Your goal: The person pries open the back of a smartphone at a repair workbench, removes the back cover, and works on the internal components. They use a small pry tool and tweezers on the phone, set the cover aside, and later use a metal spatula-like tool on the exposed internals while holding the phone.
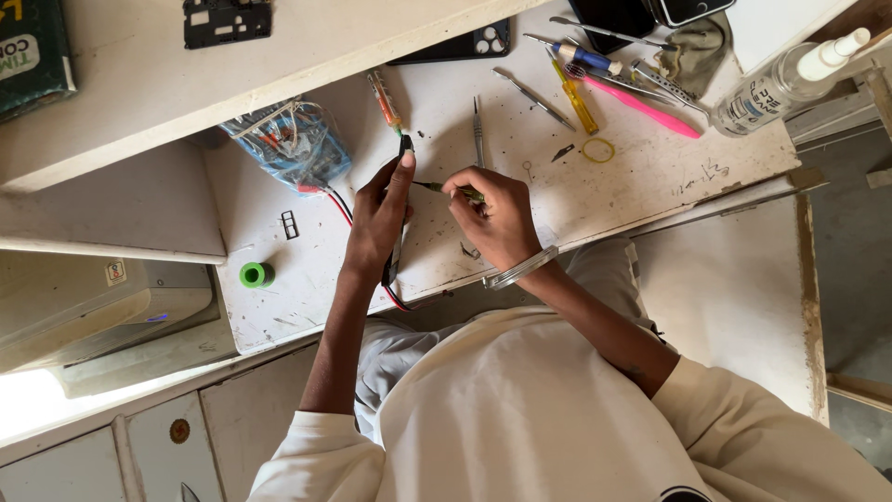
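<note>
Left hand (376,218): fingers clenched round thin dark phone (405,149), held on edge, top end sticking out past fingertips.

Right hand (497,218): fingers pinching small screwdriver (430,187), tip touching phone edge just beside left fingertips. Bangle (522,269) on wrist.

Blue plastic bag (293,139) beyond left fingers, near: holds tangle of wires and small parts. Red and black wires (339,203) run from it under left hand.

Spray bottle (776,84) well apart beyond right fingers, lying tilted, contents unclear.

Tweezers (478,130) just beyond right fingers. Green roll (255,274) on table, outward of left wrist.
</note>
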{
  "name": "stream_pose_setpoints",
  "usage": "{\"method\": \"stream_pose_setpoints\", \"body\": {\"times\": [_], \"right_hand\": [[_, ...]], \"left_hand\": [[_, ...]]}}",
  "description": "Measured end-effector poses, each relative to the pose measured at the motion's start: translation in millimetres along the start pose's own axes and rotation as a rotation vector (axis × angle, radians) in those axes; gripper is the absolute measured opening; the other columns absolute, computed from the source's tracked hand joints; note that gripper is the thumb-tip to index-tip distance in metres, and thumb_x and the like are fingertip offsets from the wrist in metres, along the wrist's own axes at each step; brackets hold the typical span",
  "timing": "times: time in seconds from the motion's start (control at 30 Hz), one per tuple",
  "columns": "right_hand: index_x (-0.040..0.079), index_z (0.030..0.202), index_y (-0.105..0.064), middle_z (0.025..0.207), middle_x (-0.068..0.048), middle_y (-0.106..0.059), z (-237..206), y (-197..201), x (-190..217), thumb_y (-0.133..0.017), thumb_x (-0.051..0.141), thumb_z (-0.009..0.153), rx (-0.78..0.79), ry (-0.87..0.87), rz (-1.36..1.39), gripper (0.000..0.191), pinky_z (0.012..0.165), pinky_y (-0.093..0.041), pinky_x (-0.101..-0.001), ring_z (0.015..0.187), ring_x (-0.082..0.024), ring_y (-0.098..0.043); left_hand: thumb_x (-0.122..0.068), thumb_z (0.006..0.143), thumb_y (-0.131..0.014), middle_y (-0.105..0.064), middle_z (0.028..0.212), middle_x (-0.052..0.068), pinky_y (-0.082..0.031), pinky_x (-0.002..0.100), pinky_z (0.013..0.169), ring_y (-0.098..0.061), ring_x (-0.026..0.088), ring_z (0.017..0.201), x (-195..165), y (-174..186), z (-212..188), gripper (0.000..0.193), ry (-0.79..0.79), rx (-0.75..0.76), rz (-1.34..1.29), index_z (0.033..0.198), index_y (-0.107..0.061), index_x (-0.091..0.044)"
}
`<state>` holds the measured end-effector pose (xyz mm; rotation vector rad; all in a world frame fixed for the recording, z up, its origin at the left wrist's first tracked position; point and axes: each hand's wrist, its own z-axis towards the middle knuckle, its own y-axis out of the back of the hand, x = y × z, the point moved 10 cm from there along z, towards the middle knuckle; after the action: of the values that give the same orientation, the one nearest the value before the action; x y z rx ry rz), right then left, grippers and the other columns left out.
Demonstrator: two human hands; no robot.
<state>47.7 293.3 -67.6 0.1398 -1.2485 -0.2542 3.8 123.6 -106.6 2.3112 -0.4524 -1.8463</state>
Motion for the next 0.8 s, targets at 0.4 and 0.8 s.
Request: {"method": "stream_pose_setpoints", "body": {"times": [0.4, 0.8], "right_hand": [[0.001, 0.096, -0.062, 0.08, -0.01, -0.067, 11.2, -1.8, 14.2, -0.071, -0.001, 0.087, 0.101, 0.131, -0.185, 0.012, 0.058, -0.052, -0.0313, 0.064, -0.017, -0.065], [0.002, 0.093, -0.063, 0.077, -0.008, -0.067, 6.4, 5.1, 6.4, -0.071, 0.0, 0.086, 0.095, 0.09, -0.202, 0.011, 0.057, -0.05, -0.0307, 0.06, -0.017, -0.062]], "left_hand": [[-0.06, 0.103, -0.056, -0.068, 0.086, -0.003, -0.05, 0.023, 0.073, -0.06, 0.005, 0.082, -27.2, -12.9, -10.4, 0.067, -0.214, -0.003, 0.095, 0.135, -0.065, -0.001], [-0.058, 0.102, -0.054, -0.075, 0.101, 0.007, -0.05, 0.028, 0.087, -0.066, 0.012, 0.097, -22.9, -14.3, -12.2, 0.066, -0.216, 0.004, 0.074, 0.133, -0.066, -0.001]]}}
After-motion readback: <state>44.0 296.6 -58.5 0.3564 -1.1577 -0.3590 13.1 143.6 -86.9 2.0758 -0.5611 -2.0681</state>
